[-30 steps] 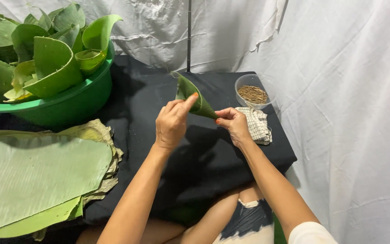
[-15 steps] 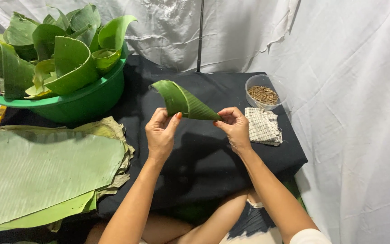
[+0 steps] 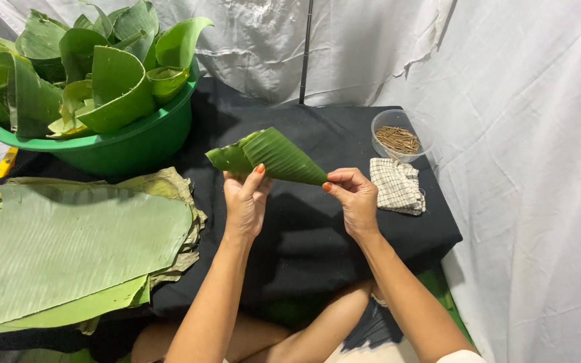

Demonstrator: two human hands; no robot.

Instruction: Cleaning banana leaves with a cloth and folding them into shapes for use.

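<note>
Ribbed green leaf cone (image 3: 274, 156), both hands (image 3: 245, 199)

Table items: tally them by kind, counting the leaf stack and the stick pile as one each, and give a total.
Leaf cone, held by left hand and right hand: 1
Green basin: 1
Flat leaf stack: 1
Clear bowl of sticks: 1
Checked cloth: 1
Total: 5

Lighting: bright, even, diffuse. Shadows: soft, beneath the green basin (image 3: 122, 144) on the black cloth (image 3: 290, 222). Focus: sharp throughout; mild glare on the white backdrop (image 3: 519, 101).
</note>
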